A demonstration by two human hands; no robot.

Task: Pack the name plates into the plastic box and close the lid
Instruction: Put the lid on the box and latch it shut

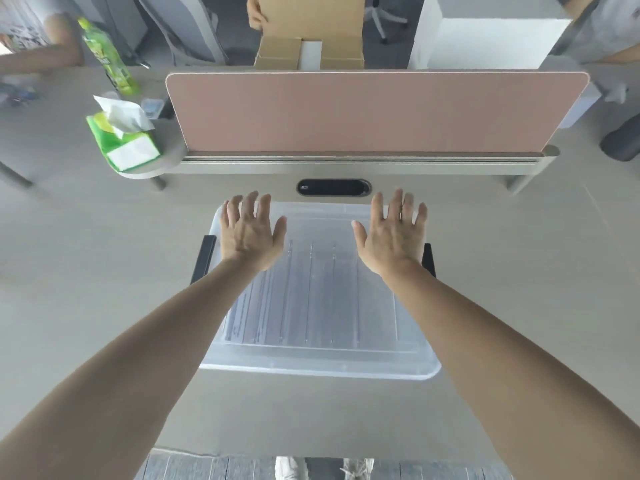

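A clear plastic box point(320, 367) stands on the desk in front of me with its translucent lid point(318, 223) on top. Through the lid I see several clear name plates point(311, 299) standing in a row inside, with printed paper at the left. Black latches sit on the box's left side point(204, 259) and right side point(428, 258). My left hand point(249, 232) lies over the lid's far left part with fingers straight and spread. My right hand point(393, 233) lies the same way over the far right part. Whether the palms touch the lid I cannot tell.
A pink divider panel point(374, 112) closes off the desk's back, with a black cable slot point(333, 187) just beyond the box. A green tissue pack point(123, 140) and a green bottle point(107, 57) stand at the back left. Other people sit at both far corners.
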